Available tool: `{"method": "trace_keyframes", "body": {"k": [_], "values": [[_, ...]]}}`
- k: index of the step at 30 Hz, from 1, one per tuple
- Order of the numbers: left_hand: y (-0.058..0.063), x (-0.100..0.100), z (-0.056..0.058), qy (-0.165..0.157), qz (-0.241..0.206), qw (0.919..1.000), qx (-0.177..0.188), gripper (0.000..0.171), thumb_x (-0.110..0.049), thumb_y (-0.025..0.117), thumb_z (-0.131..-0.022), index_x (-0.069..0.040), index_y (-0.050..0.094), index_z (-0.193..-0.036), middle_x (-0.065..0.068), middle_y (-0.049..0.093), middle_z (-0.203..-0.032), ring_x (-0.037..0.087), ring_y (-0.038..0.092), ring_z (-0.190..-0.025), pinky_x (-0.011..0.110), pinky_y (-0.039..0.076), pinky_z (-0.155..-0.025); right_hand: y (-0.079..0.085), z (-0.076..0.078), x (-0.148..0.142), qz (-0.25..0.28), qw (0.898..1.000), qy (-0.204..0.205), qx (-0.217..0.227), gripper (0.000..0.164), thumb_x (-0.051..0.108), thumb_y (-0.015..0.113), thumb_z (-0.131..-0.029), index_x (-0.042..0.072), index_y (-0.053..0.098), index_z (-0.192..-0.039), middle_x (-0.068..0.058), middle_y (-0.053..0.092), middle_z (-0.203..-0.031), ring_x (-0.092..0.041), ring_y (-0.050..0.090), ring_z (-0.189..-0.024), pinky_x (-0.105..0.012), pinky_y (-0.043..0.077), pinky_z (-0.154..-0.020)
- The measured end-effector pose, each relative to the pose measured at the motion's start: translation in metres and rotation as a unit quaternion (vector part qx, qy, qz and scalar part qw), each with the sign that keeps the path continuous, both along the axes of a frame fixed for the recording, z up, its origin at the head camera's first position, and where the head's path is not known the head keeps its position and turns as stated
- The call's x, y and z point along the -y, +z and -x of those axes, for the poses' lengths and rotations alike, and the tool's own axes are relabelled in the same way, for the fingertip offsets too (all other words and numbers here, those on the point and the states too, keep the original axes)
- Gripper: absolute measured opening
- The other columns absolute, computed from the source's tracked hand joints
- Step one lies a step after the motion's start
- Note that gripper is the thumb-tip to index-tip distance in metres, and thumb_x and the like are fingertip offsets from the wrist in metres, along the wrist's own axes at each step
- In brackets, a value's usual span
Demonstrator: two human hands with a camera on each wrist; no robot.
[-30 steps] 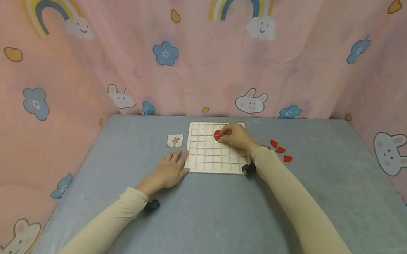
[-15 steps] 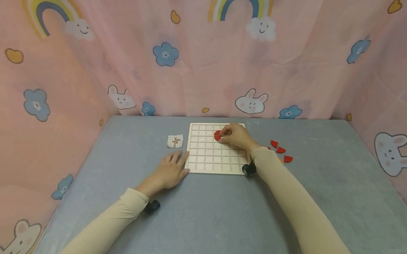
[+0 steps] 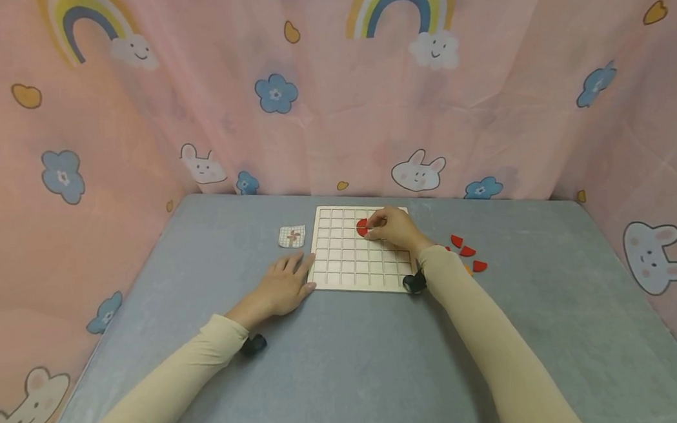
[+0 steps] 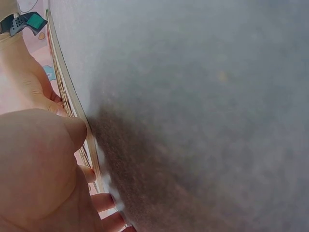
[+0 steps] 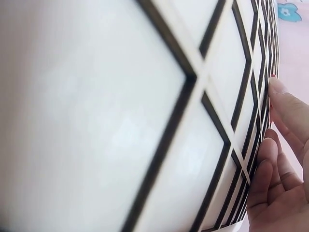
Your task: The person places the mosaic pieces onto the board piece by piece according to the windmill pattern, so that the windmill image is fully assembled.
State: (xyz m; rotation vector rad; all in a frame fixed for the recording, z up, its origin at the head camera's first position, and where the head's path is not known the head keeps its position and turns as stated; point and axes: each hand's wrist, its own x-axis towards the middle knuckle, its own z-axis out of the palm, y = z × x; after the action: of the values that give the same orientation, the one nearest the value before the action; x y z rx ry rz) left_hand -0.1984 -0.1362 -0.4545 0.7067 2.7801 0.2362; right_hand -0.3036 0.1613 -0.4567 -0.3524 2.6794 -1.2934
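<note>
A pale wooden grid board lies on the grey table. My right hand reaches over its upper right part, thumb and fingers bent at red quarter-circle pieces set in the grid squares, pinching at their right side. The fingers partly cover them. In the right wrist view, a sliver of red shows by the thumb, close against the board. My left hand rests palm down by the board's left edge, fingers spread, with thumb and index finger touching that edge. In the left wrist view its thumb lies against the board's side.
Left of the board lies a small paper card printed with a grid and a red pinwheel-like figure. Several loose red pieces lie right of the board, with an orange one partly behind the right sleeve. A pink patterned curtain surrounds the table.
The head view has shifted very slightly, so everything sits a little lower in it. Both hands keep their places at the board, and the pieces lie as before.
</note>
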Motion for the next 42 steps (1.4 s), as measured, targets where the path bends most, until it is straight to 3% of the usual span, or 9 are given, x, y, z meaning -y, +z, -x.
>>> {"method": "trace_keyframes", "body": {"k": [16,22,25,31,35,42], "values": [[0.003,-0.001,-0.003,0.000,-0.006,1.0000,0.005,0.066,-0.034,0.045,-0.115,-0.001,0.023,-0.168,0.030,0.023,-0.170,0.051,0.026,-0.155,0.064,0.025,-0.124,-0.004,0.002,-0.008,0.024,1.000,0.002,-0.010,0.023,0.008,0.082,-0.092,-0.003,0.075,-0.111,-0.019,0.070,-0.111,-0.025,0.060,-0.096,-0.033,0.048,-0.085],[0.001,0.000,-0.003,-0.001,-0.003,1.0000,0.006,0.067,-0.036,0.043,-0.115,-0.002,0.021,-0.169,0.030,0.022,-0.171,0.051,0.024,-0.156,0.064,0.024,-0.125,0.008,-0.001,-0.033,0.022,1.000,0.007,0.000,0.028,0.014,0.074,-0.101,-0.003,0.072,-0.123,-0.022,0.067,-0.122,-0.027,0.063,-0.095,-0.032,0.053,-0.078],[0.001,0.000,-0.004,0.002,-0.011,0.9999,0.003,0.066,-0.033,0.044,-0.115,0.001,0.023,-0.168,0.031,0.023,-0.170,0.051,0.025,-0.155,0.065,0.025,-0.124,0.015,-0.003,-0.054,0.010,1.000,-0.014,0.013,0.032,0.018,0.072,-0.103,-0.002,0.071,-0.128,-0.022,0.065,-0.127,-0.029,0.061,-0.097,-0.037,0.053,-0.080],[0.002,0.001,-0.003,0.000,-0.015,0.9999,0.000,0.066,-0.031,0.046,-0.114,0.002,0.024,-0.167,0.032,0.023,-0.169,0.052,0.026,-0.154,0.065,0.025,-0.124,0.027,-0.017,-0.103,-0.018,0.999,-0.043,-0.008,0.035,0.017,0.069,-0.105,-0.002,0.068,-0.133,-0.024,0.064,-0.135,-0.035,0.061,-0.108,-0.036,0.051,-0.086],[-0.001,0.002,-0.001,-0.002,-0.004,1.0000,0.003,0.067,-0.035,0.044,-0.115,-0.001,0.020,-0.169,0.030,0.021,-0.171,0.051,0.024,-0.156,0.065,0.025,-0.124,0.031,-0.031,-0.125,-0.037,0.998,-0.046,-0.013,0.036,0.018,0.070,-0.104,-0.004,0.068,-0.132,-0.026,0.063,-0.135,-0.039,0.061,-0.109,-0.033,0.053,-0.082],[-0.005,0.001,0.001,-0.001,-0.012,0.9999,0.000,0.067,-0.036,0.043,-0.115,-0.003,0.020,-0.169,0.029,0.022,-0.171,0.050,0.024,-0.156,0.065,0.025,-0.124,0.022,-0.050,-0.143,-0.088,0.996,-0.030,0.009,0.039,0.022,0.075,-0.101,0.000,0.070,-0.133,-0.025,0.064,-0.135,-0.041,0.059,-0.120,-0.053,0.051,-0.098]]}}
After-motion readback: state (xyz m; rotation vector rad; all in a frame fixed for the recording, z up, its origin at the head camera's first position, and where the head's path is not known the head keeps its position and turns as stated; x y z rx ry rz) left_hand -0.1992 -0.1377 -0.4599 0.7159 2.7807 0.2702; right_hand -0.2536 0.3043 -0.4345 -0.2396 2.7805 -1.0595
